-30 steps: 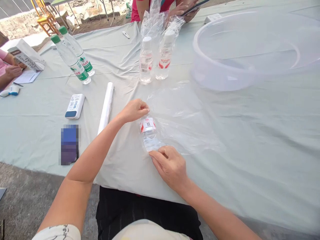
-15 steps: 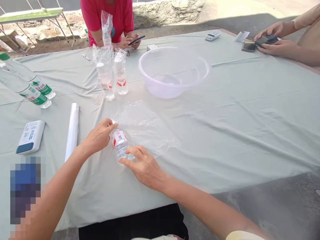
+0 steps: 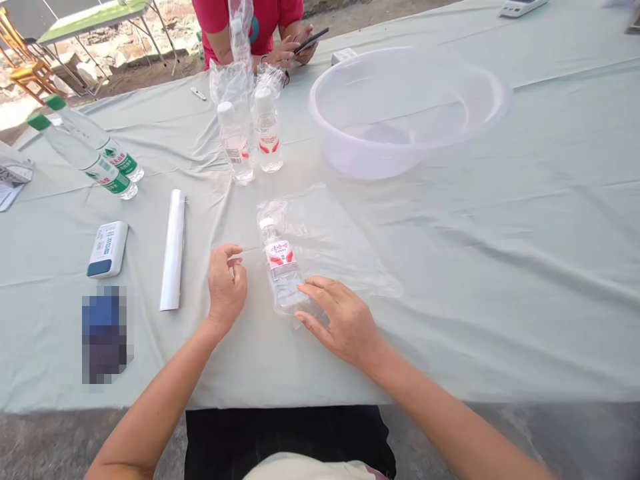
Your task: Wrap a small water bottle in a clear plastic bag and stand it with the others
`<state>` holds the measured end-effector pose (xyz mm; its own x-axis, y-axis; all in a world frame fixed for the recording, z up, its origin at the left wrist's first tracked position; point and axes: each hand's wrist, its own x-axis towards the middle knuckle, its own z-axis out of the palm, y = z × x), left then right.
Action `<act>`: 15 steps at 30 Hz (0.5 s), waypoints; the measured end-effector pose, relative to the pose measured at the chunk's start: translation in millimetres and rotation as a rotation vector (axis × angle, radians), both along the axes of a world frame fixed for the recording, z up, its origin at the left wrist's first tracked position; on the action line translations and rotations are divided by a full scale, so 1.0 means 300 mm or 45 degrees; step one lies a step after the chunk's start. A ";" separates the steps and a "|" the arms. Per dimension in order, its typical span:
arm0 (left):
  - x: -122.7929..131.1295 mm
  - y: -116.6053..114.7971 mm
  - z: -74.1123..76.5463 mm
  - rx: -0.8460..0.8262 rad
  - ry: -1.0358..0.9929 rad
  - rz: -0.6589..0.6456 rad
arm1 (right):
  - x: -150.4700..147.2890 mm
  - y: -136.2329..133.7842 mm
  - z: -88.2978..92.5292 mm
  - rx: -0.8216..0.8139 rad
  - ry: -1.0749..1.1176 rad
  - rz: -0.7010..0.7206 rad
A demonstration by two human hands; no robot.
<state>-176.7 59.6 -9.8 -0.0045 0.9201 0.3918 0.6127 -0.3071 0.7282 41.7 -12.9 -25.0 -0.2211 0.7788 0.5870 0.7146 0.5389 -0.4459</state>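
A small water bottle [image 3: 280,267] with a red and white label lies on its side on the pale green cloth, wrapped in a clear plastic bag [image 3: 330,243] that spreads to its right. My right hand [image 3: 340,320] lies flat with fingers stretched on the bottle's base end. My left hand [image 3: 226,287] hovers just left of the bottle, fingers loosely curled and apart, holding nothing.
Two bagged small bottles [image 3: 250,130] stand behind. A clear plastic basin [image 3: 407,107] sits at the back right. A white roll [image 3: 173,248], a white power bank [image 3: 107,248] and two green-capped bottles [image 3: 95,153] lie left. A person in red [image 3: 250,27] holds a phone across the table.
My left hand has let go of the bottle's neck and drawn back to the left. The bottle has rolled so its red label faces up. The view has shifted.
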 end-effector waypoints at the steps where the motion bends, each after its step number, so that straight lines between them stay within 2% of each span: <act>1: -0.006 -0.032 -0.010 -0.035 0.119 0.035 | -0.002 0.000 0.007 -0.007 -0.002 0.004; 4: -0.001 -0.124 -0.026 -0.049 0.382 -0.039 | -0.004 0.010 0.033 -0.043 -0.010 0.024; 8: 0.061 -0.195 -0.048 0.110 0.376 -0.169 | 0.005 0.031 0.051 -0.189 0.048 0.089; 11: 0.114 -0.200 -0.078 0.253 0.344 -0.197 | 0.014 0.035 0.044 -0.364 0.189 0.095; 15: 0.171 -0.175 -0.091 0.514 0.507 -0.223 | 0.039 0.032 0.039 -0.568 0.339 0.061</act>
<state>-125.5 7.0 -37.2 0.3531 0.6715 0.6514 0.7303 -0.6331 0.2568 53.4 -3.3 -13.5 -0.1506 0.9588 0.2407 0.5243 0.2839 -0.8028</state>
